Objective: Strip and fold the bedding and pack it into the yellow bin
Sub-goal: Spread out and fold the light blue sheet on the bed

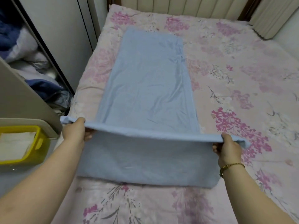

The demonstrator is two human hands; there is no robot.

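Observation:
A light blue sheet (148,81), folded into a long strip, lies lengthwise on the bed with the pink floral cover (234,78). Its near end is lifted off the bed and hangs down in front of me. My left hand (75,131) grips the left corner of the lifted edge. My right hand (227,147) grips the right corner, with a gold bracelet on that wrist. The yellow bin (39,143) stands on the floor at the left, beside the bed, with white folded fabric inside.
An open wardrobe (24,62) at the left holds piled blue and white bedding. A beige padded headboard (186,7) runs along the far end of the bed, and a beige panel (271,20) stands at the far right.

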